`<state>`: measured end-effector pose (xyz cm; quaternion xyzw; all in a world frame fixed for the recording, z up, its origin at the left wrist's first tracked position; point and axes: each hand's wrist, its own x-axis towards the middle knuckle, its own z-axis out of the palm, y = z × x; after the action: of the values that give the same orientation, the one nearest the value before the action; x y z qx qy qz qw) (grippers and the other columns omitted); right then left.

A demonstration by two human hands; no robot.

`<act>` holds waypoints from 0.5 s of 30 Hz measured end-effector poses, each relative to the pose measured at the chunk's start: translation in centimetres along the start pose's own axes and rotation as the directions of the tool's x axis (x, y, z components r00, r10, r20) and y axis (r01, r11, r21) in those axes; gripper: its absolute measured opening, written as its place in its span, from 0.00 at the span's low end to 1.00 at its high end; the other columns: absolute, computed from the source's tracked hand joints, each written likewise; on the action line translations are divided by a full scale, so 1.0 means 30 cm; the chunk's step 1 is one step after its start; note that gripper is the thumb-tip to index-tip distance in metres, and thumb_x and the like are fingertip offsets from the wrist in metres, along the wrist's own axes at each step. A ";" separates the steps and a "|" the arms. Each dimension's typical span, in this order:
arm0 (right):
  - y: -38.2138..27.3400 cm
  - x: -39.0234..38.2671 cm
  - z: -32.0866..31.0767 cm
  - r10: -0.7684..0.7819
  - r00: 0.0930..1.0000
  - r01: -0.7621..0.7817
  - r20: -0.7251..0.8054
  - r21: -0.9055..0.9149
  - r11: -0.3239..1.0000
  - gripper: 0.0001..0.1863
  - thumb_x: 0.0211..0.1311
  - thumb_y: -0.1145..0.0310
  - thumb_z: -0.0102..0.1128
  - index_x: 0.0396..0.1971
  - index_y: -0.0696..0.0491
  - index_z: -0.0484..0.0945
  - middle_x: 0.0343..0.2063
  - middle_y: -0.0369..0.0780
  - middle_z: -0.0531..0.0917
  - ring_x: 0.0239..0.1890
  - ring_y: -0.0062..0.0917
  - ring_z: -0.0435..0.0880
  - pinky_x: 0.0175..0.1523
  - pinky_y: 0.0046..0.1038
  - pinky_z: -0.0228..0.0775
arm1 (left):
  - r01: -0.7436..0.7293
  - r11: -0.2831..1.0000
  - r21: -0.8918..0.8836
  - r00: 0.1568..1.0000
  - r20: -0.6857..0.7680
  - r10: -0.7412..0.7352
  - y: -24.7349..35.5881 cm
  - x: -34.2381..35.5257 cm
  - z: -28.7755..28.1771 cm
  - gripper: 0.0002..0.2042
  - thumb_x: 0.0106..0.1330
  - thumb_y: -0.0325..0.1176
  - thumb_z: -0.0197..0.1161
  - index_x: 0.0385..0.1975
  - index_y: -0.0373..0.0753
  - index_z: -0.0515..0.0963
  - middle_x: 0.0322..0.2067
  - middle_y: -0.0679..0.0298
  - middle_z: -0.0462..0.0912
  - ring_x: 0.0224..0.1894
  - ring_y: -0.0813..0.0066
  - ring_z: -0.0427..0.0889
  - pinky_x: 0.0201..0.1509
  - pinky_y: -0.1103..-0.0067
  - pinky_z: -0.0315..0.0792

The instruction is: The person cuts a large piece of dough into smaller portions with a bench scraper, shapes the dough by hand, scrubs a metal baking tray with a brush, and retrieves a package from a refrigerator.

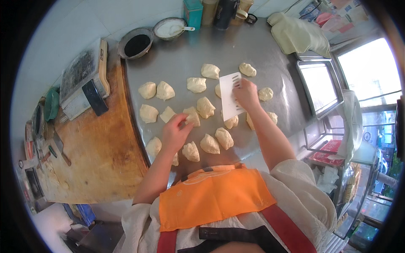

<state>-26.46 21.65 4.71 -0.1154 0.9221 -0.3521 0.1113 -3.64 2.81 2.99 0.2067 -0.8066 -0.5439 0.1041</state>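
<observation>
Dough piece [193,117], edge pinched by my left hand [175,131]; off rightward, my right hand [247,93] grips the scraper [228,99], lengthwise away from me.

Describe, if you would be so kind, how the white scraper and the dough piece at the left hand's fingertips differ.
The white scraper is flat and slotted, while the dough piece is a thick, unslotted lump.
The white scraper looks longer; the dough piece is shorter and more compact.
The white scraper is gripped in the right hand; the dough piece is at the left hand.
Both are pale.
</observation>
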 end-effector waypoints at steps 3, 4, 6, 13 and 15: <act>-0.028 0.021 0.052 -0.069 0.998 0.069 0.004 -0.177 0.982 0.11 0.48 0.74 0.52 0.31 0.61 0.78 0.31 0.56 0.83 0.39 0.52 0.82 0.46 0.44 0.74 | -0.123 0.977 0.175 0.992 0.032 0.120 0.012 0.189 0.124 0.16 0.57 0.33 0.68 0.45 0.37 0.80 0.37 0.58 0.84 0.36 0.62 0.82 0.45 0.72 0.76; -0.040 0.023 0.069 -0.065 0.997 0.069 0.029 -0.171 0.983 0.11 0.48 0.74 0.52 0.31 0.61 0.78 0.31 0.56 0.83 0.38 0.52 0.82 0.46 0.45 0.74 | -0.089 0.970 0.226 0.996 0.041 0.081 0.013 0.242 0.162 0.15 0.57 0.33 0.67 0.44 0.37 0.81 0.37 0.57 0.84 0.37 0.60 0.82 0.44 0.70 0.76; -0.046 0.019 0.106 -0.073 0.996 0.079 0.042 -0.160 0.984 0.10 0.49 0.74 0.53 0.31 0.62 0.78 0.31 0.56 0.83 0.38 0.52 0.83 0.46 0.45 0.75 | -0.034 0.945 0.324 0.997 0.070 0.011 0.021 0.336 0.234 0.14 0.56 0.32 0.66 0.42 0.38 0.81 0.37 0.54 0.84 0.38 0.56 0.83 0.43 0.68 0.76; -0.041 0.004 0.192 0.008 1.000 -0.004 0.030 -0.123 0.992 0.10 0.52 0.72 0.55 0.32 0.62 0.76 0.32 0.56 0.83 0.37 0.52 0.83 0.44 0.45 0.76 | -0.208 0.809 0.549 0.977 0.162 0.140 -0.137 0.520 0.442 0.06 0.55 0.31 0.63 0.30 0.38 0.82 0.32 0.52 0.83 0.36 0.53 0.83 0.40 0.64 0.76; -0.012 0.041 0.184 -0.029 0.998 0.030 0.052 -0.023 0.999 0.11 0.50 0.73 0.53 0.33 0.62 0.77 0.32 0.57 0.82 0.37 0.53 0.82 0.45 0.46 0.74 | -0.247 0.743 0.622 0.968 0.194 0.160 -0.178 0.554 0.468 0.06 0.55 0.33 0.62 0.27 0.39 0.83 0.29 0.52 0.83 0.33 0.52 0.83 0.38 0.64 0.76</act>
<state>-26.00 17.59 0.79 -0.1391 0.9212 -0.3399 0.1284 -22.82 5.38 -8.30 0.1052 -0.9661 -0.2333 0.0341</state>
